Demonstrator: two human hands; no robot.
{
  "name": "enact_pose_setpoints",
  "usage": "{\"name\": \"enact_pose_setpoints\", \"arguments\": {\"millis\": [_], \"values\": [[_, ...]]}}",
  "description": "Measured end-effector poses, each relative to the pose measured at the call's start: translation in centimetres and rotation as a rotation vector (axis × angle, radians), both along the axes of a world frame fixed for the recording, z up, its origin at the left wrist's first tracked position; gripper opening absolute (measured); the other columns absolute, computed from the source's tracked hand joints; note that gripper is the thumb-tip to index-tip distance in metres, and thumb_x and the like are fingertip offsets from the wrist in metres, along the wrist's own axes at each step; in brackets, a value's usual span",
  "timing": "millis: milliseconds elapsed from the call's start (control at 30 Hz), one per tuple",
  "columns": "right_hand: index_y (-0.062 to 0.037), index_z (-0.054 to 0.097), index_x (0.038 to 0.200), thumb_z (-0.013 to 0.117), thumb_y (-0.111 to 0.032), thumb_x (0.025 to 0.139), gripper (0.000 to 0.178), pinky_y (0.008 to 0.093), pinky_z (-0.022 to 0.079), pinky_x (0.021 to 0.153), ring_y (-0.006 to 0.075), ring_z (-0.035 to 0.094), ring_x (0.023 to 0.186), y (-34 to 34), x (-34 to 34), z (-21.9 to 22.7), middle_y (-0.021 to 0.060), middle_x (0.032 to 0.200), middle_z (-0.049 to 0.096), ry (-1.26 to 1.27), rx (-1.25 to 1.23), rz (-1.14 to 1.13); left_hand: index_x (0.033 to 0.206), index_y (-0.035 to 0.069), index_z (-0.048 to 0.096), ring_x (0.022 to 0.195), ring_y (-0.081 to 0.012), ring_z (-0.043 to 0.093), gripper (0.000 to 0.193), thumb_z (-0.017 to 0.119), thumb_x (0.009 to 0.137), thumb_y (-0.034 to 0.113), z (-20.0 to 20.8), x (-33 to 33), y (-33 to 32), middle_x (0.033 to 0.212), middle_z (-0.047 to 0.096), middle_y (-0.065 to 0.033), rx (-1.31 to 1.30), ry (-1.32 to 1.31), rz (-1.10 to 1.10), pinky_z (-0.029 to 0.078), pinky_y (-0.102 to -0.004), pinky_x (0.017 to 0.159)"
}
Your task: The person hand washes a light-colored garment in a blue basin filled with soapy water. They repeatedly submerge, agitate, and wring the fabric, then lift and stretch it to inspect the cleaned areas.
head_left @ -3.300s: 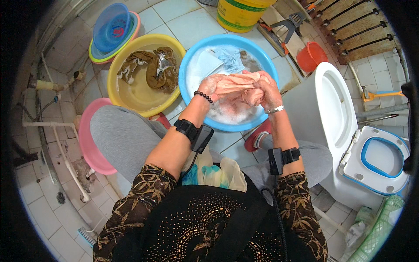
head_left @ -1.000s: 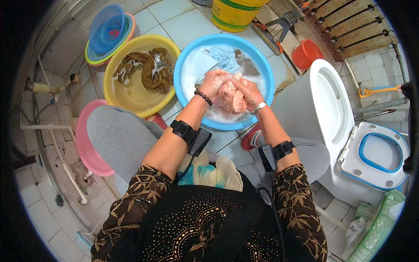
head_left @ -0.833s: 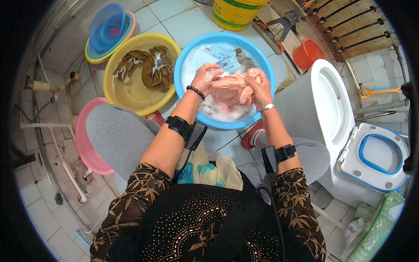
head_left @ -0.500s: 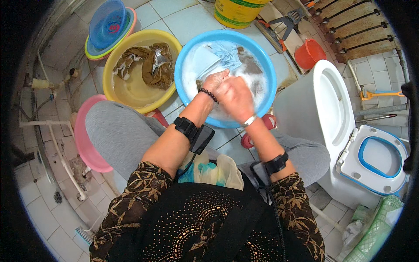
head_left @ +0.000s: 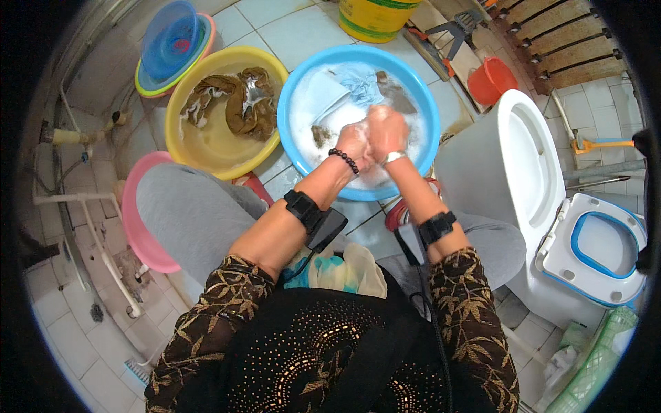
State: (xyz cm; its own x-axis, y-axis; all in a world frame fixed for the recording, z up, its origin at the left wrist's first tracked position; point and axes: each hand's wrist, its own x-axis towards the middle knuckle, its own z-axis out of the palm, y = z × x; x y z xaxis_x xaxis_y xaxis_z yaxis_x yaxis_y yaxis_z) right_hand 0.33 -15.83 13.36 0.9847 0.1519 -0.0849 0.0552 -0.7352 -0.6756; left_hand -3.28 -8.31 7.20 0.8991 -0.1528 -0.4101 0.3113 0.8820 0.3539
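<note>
A blue tub full of white suds stands on the floor in front of me. Both my hands are over it, close together at its near side. My left hand, with a dark bead bracelet at the wrist, is closed low in the foam. My right hand, a bangle at its wrist, is a fist touching the left and slightly blurred. Whatever they grip is hidden by fingers and suds. Light blue cloth floats at the far side, and a bit of dark cloth shows left of my hands.
To the left, a yellow basin holds brown cloth in cloudy water. Stacked basins stand behind it, a pink basin beside my left knee. A toilet, red bucket and yellow bucket are at right and back.
My right hand has moved from above my left hand to the right and slightly down beside it. My left hand has shifted right and toward me. The tubs stay put.
</note>
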Motion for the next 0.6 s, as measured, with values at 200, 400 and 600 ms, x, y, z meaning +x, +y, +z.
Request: {"name": "enact_pose_setpoints", "arguments": {"millis": [200, 400, 600], "values": [[-0.0018, 0.065, 0.074, 0.043, -0.038, 0.086, 0.043, 0.048, 0.045, 0.074, 0.0434, 0.058, 0.077, -0.1, 0.1, -2.2, 0.0259, 0.083, 0.061, -0.041, -0.145, 0.023, 0.103, 0.001, 0.052, 0.082, -0.0232, 0.062, 0.029, 0.042, 0.095, 0.027, 0.1, -0.9, 0.6, 0.093, 0.061, -0.0111, -0.223, 0.098, -0.05, 0.054, -0.035, 0.069], [0.0005, 0.062, 0.085, 0.058, -0.03, 0.086, 0.031, 0.0298, 0.049, 0.068, 0.0152, 0.059, 0.071, -3.7, 4.6, -2.4, 0.0102, 0.079, 0.064, 0.323, 0.72, -0.012, 0.113, 0.0, 0.051, 0.088, -0.0199, 0.061, 0.037, 0.042, 0.096, 0.031, 3.1, 0.2, 1.6, 0.104, 0.06, -0.011, 0.075, -0.12, -0.145, 0.053, -0.0326, 0.074], [0.0011, 0.059, 0.101, 0.061, -0.018, 0.085, 0.025, 0.0258, 0.048, 0.078, 0.0119, 0.058, 0.086, -4.7, 3.4, 0.3, 0.0068, 0.097, 0.063, 0.431, 0.926, 0.213, 0.113, -0.001, 0.053, 0.097, -0.016, 0.058, 0.032, 0.049, 0.093, 0.024, 3.9, 0.7, 3.1, 0.11, 0.059, -0.0108, 0.351, -0.302, -0.11, 0.049, -0.0297, 0.084]]}}
